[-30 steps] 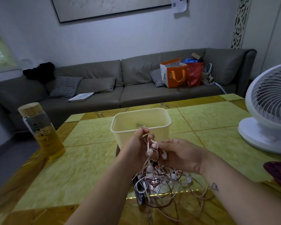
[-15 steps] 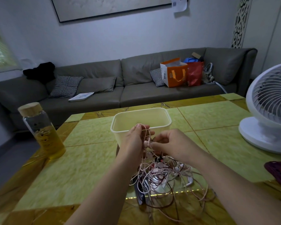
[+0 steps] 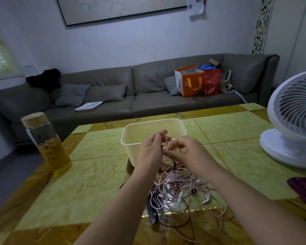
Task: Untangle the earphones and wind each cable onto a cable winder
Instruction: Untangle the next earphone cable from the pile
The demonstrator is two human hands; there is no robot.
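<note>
The left hand (image 3: 151, 152) pinches a loop of pink cable (image 3: 166, 145) above its fingertips; the right hand (image 3: 187, 152), fingers curled, nips the same strand just beside it. The strand drops near upright into the tangle of earphones (image 3: 175, 190) at the near edge of the table (image 3: 88, 183), before the cream tub (image 3: 182, 128). The wrists hide part of the heap

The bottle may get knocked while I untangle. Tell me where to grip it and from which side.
Grip the bottle round its glass body, below the wooden cap, probably coming from its right. It stands upright near the left edge of the table, apart from the cable tangle.
</note>
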